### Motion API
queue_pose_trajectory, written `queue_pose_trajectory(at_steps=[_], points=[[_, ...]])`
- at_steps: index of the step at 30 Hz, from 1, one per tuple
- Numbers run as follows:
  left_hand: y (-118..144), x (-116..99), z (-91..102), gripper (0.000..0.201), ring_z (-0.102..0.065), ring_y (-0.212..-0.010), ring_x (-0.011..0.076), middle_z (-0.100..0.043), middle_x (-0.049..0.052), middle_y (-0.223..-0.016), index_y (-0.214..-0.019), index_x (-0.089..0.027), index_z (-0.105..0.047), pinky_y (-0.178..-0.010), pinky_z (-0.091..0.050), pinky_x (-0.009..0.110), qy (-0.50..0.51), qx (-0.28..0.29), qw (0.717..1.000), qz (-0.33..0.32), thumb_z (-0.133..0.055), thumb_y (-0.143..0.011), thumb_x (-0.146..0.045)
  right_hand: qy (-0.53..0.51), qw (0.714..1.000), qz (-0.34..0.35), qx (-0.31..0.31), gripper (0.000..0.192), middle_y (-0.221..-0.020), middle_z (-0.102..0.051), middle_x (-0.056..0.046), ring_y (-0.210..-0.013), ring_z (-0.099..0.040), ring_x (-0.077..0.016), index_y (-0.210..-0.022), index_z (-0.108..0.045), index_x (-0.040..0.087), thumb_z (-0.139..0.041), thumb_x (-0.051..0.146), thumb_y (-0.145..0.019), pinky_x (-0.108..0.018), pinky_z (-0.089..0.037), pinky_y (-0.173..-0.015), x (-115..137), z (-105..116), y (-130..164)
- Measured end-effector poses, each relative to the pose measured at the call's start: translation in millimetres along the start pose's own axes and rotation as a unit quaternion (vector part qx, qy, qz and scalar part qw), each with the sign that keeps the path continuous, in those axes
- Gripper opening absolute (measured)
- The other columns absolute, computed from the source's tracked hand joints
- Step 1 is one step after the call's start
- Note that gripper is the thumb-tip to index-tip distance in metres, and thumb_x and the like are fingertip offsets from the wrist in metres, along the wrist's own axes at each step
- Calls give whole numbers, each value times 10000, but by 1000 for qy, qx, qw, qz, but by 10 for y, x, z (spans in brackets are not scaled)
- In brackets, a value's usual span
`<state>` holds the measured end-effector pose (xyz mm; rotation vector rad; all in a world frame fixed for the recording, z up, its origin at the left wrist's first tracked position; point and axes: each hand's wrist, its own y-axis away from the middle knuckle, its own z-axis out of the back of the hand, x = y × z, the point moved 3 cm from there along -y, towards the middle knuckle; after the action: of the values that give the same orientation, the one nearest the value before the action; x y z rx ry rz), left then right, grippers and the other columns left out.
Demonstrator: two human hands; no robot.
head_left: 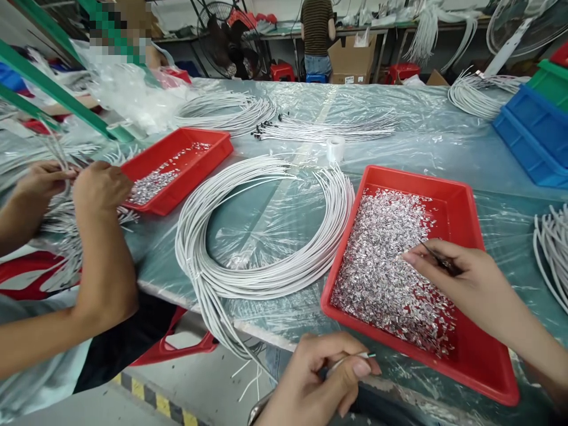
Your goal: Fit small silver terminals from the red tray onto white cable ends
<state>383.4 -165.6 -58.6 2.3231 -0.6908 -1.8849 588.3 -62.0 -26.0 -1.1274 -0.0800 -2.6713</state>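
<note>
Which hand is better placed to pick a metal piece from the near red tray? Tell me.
Right. The right hand is already over the near red tray, fingertips on the metal pieces. The left hand is outside the tray, pinching a white wire end.

— Tip of the thin white wire end [355,357], pinched in the left hand [310,381]: too small to tell bare or capped. Wrist cut off by the bottom edge.

— Same with the slim dark tool [439,259] in the right hand [461,284]: mostly hidden under the fingers, kind not told. Forearm cut by the right edge.

— Shiny little metal pieces [386,266] in the near red plastic tray [461,195]: too small for any single shape.

— Blue plastic crates [532,133] cropped at the right; contents unseen. Bundle of white wires [552,248] beside them also cut off.

— Co-worker's hands [71,183] at left: grasp buried in wires, face blurred.
</note>
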Motion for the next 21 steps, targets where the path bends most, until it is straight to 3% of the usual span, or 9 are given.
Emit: queue_pose_trajectory(at_steps=[3, 5, 9, 17, 19, 21], points=[[-10, -4, -9, 421, -354, -376, 65, -408, -52, -426, -817, -123, -725, -446, -263, 222, -23, -24, 999, -21, -587, -855, -519, 94, 993, 41, -59, 431, -572, -348, 29, -520, -312, -127, -635, -425, 200, -506, 490, -943, -267, -276, -502, -136, 14, -38], [-16, 5, -10, 402, -351, -376, 68, -400, -54, -425, -814, -127, -726, -449, -261, 226, -27, -40, 998, -34, -587, -862, -501, 109, 990, 47, -76, 436, -566, -344, 36, -516, -295, -124, -646, -407, 200, -520, 509, -932, -266, -271, -510, -215, -1, -61], [-25, 41, -7, 390, -358, -380, 64, -392, -59, -423, -813, -135, -724, -448, -256, 213, -41, -57, 997, -30, -582, -868, -494, 99, 992, 43, -66, 334, -639, -465, 24, -533, -364, -124, -792, -490, 197, -527, 501, -926, -251, -315, -532, -325, -12, -87], [-90, 58, 49, 373, -353, -418, 72, -391, -53, -455, -846, -133, -725, -455, -256, 214, -94, -102, 988, -62, -561, -888, -466, 113, 992, 12, -53, 312, -595, -366, 23, -543, -314, -121, -696, -424, 193, -473, 345, -964, -254, -289, -531, -338, 65, -108], [-124, 64, 85, 359, -316, -417, 71, -348, -69, -464, -902, -136, -705, -443, -241, 210, -87, -98, 989, -69, -532, -909, -451, 120, 991, 7, -54, 286, -591, -413, 14, -536, -350, -126, -715, -458, 189, -483, 344, -954, -262, -300, -540, -391, 71, -117], [-151, 94, 135, 393, -283, -418, 75, -307, -79, -473, -963, -140, -674, -436, -244, 206, -70, -39, 996, -46, -450, -943, -463, 124, 991, 4, -59, 255, -613, -504, -15, -532, -422, -142, -752, -518, 180, -505, 362, -931, -279, -316, -552, -481, 81, -116]])
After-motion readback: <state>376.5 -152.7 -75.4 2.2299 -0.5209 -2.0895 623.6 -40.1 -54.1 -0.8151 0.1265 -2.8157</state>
